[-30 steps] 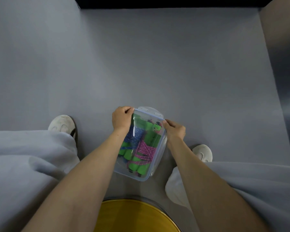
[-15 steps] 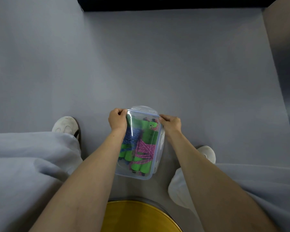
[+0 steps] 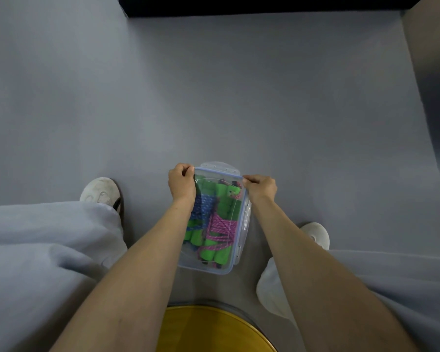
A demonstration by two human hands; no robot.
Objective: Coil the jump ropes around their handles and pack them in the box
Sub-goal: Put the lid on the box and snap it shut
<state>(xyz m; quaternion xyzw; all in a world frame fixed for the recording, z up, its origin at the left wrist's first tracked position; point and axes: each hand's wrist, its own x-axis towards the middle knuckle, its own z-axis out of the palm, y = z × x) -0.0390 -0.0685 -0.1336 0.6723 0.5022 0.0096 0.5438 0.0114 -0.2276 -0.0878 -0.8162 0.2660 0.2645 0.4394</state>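
Head view: nearest me, the clear rectangular plastic box [image 3: 203, 269] rests on the grey floor [image 3: 239, 110] between my feet, its blue-rimmed lid [image 3: 242, 219] on top. Inside lie the pink jump rope [image 3: 220, 228] and blue jump rope [image 3: 203, 209], coiled around green foam handles [image 3: 208, 252]. Farther out, my left hand [image 3: 181, 184] grips the lid's far left corner; my right hand [image 3: 261, 188] pinches the far right corner. Recommended: press both corners down evenly, then fold the far latch flap [image 3: 220, 165] down until it seats.
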